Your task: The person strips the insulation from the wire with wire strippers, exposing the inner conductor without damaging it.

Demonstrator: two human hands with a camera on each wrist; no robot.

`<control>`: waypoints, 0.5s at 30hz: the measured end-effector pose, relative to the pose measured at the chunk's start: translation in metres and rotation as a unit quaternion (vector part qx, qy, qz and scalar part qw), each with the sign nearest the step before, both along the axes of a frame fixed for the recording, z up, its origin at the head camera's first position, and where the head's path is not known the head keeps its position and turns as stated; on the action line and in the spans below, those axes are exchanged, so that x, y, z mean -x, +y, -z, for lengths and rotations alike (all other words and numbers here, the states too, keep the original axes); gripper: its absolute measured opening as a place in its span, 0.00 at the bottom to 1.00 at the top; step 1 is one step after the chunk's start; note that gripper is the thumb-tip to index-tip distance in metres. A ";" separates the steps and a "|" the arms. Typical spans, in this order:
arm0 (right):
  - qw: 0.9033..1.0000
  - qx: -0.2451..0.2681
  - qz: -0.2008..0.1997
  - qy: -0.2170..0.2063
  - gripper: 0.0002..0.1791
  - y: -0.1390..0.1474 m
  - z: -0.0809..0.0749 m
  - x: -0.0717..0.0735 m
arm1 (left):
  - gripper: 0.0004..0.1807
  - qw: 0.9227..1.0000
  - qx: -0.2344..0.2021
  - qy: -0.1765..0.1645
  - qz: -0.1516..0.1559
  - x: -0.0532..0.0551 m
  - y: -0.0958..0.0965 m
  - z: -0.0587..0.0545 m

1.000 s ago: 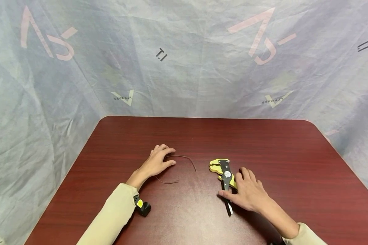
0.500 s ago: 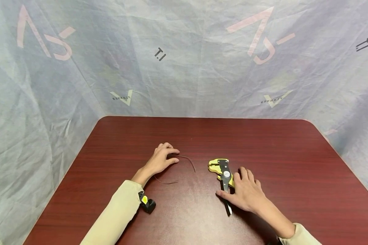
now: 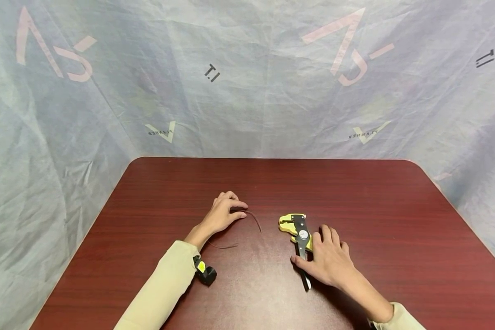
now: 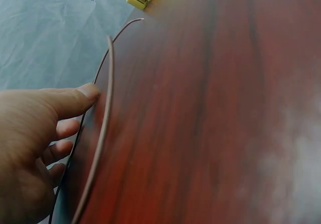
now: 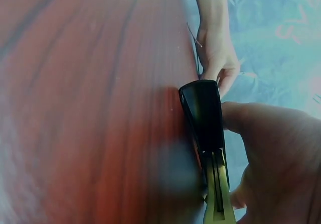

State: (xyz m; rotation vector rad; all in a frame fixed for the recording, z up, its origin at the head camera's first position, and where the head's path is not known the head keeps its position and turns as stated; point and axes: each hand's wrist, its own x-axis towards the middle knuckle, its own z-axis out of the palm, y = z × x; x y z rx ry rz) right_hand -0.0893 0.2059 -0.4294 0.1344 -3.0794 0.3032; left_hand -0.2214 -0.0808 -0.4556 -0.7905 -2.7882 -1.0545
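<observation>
A wire stripper [image 3: 301, 233] with a yellow head and black body lies on the table in the head view. My right hand [image 3: 332, 261] rests beside its handles, thumb tip touching the black handle [image 5: 203, 116] and fingers relaxed along the other side. A thin brown wire [image 3: 255, 218] curves across the table to the left of the tool. Over it reaches my left hand [image 3: 222, 215], thumb and forefinger apart, with the wire passing between them. In the left wrist view the wire [image 4: 104, 118] runs close past the thumb. Part of it is hidden under the hand.
The dark red wooden table [image 3: 264, 183] has rounded far corners. Grey printed fabric [image 3: 247, 91] hangs behind it and at both sides. A black wrist camera [image 3: 206, 274] is strapped at the left sleeve.
My left hand has slid a little to the right along the wire, its thumb and forefinger slightly closer together. The right hand and wire stripper have hardly moved; the head view has shifted slightly.
</observation>
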 end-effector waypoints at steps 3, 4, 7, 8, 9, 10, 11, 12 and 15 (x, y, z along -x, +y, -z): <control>1.000 0.001 0.003 0.003 0.37 -0.001 0.001 -0.001 | 0.10 1.000 -0.005 0.001 -0.002 0.002 0.002 0.002; 1.000 0.002 0.005 0.004 0.37 -0.001 0.001 -0.001 | 0.10 1.000 -0.007 0.002 -0.002 0.002 0.003 0.003; 1.000 0.002 0.008 0.005 0.36 -0.002 0.001 -0.001 | 0.09 1.000 -0.016 0.002 -0.001 0.003 0.004 0.004; 1.000 0.002 0.009 0.005 0.36 -0.002 0.001 -0.001 | 0.08 1.000 -0.019 0.001 -0.001 0.002 0.005 0.004; 1.000 0.002 0.010 0.005 0.36 -0.002 0.001 0.000 | 0.08 1.000 -0.022 0.002 -0.002 0.003 0.005 0.004; 1.000 0.002 0.010 0.006 0.35 -0.002 0.001 0.000 | 0.08 1.000 -0.025 0.002 -0.002 0.003 0.005 0.004; 1.000 0.002 0.010 0.006 0.35 -0.002 0.001 0.000 | 0.07 1.000 -0.028 0.003 -0.003 0.003 0.005 0.005; 1.000 0.003 0.011 0.006 0.35 -0.003 0.002 0.000 | 0.07 1.000 -0.031 0.002 -0.004 0.003 0.006 0.005; 1.000 0.005 0.013 0.005 0.35 -0.003 0.002 0.000 | 0.06 0.999 -0.037 0.004 -0.008 0.004 0.007 0.006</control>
